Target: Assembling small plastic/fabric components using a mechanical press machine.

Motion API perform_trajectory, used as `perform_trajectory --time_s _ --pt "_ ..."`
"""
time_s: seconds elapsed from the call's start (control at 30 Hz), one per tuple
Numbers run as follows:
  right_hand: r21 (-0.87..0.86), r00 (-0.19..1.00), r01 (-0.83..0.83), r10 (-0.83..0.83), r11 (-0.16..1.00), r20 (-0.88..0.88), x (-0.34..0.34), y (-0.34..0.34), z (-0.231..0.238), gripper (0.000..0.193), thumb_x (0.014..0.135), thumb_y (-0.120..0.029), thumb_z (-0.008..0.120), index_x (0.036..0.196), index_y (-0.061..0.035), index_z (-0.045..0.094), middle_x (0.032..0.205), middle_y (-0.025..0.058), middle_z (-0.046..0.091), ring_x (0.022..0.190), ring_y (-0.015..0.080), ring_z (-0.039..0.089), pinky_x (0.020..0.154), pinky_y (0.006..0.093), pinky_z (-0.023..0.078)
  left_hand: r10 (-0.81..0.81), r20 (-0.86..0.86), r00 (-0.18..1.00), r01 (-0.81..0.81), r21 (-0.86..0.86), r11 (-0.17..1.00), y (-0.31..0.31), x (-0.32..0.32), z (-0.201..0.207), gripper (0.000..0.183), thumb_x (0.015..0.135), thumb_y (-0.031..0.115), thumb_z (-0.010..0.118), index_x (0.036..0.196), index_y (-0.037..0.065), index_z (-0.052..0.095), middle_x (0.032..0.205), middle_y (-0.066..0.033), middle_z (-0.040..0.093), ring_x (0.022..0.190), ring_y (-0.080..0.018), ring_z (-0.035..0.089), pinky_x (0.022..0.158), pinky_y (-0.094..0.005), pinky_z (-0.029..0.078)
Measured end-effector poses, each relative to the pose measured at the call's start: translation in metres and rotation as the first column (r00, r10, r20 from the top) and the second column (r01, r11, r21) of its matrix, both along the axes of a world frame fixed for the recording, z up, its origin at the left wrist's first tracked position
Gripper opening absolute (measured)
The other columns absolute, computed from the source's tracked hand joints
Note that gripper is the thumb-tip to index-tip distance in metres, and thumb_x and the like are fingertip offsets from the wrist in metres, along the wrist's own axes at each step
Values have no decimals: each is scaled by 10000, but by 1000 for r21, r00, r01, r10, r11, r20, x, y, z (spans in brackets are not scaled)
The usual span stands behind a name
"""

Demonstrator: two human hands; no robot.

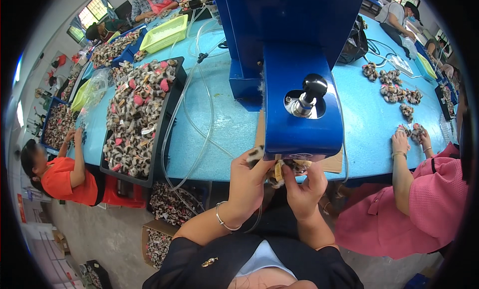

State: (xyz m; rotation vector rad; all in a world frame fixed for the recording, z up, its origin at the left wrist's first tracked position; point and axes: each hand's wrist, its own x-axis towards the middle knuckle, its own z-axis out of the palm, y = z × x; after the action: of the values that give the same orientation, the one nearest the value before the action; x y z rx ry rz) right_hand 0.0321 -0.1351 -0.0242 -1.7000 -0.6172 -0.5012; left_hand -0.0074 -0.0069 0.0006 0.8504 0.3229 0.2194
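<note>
Both my hands are at the front of a blue press-like machine (304, 134) with a black knob on its face. Between them is a small furry plush piece (275, 179), spotted in white, brown and black, with a yellowish strip on it. My left hand (248, 181) pinches its left side, and a tuft of fur shows above the fingers. On the other side my right hand (305, 189) is closed on the piece with thumb and fingers. The machine's lower edge hides part of the plush and some fingertips.
To the left, a black tray (172, 107) heaped with spotted plush pieces stands on the blue table (212, 97). Clear tubes (185, 89) run beside it. A co-worker in pink (399, 204) handles plush at the right; another in orange (70, 176) sits left. More filled boxes (158, 244) stand below.
</note>
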Motion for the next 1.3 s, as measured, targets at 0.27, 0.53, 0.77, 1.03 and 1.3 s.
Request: perform_trajectory --time_s 0.27,0.53,0.77,1.03,1.3 --pt "-4 1000 17 -17 1000 9 -1 -1 -1 324 745 89 776 1041 35 654 1003 169 678 792 254 681 666 300 529 16 -17 1000 -16 2 1000 -3 2 4 125 913 52 696 987 -47 676 922 -75 711 783 -101 667 706 -242 541" --pt "14 999 44 -44 999 22 -1 -6 -3 324 763 77 780 1055 27 649 1049 166 679 835 230 691 697 290 547 -11 -37 999 12 14 1000 -7 3 6 115 906 24 676 995 -50 681 921 -75 709 780 -102 662 699 -243 538" --pt "-12 994 89 -89 996 56 -2 -9 -6 334 770 74 779 1065 18 632 1064 171 674 843 230 685 693 290 541 -40 -21 999 41 24 999 -8 6 6 115 905 29 681 993 -45 688 904 -71 708 775 -100 659 688 -247 537" --pt "2 994 104 -104 995 33 0 -6 -5 317 779 67 776 1063 20 643 1049 166 677 829 231 679 686 295 534 -69 10 998 69 41 997 -3 14 2 120 901 51 704 974 -44 694 895 -71 712 757 -98 660 678 -240 528" --pt "13 994 104 -105 994 41 5 0 1 290 764 73 780 1027 31 665 1039 175 685 833 249 688 697 302 534 -62 45 997 62 1 998 -1 17 1 189 920 114 719 1012 -48 685 931 -81 718 795 -105 675 698 -248 542"
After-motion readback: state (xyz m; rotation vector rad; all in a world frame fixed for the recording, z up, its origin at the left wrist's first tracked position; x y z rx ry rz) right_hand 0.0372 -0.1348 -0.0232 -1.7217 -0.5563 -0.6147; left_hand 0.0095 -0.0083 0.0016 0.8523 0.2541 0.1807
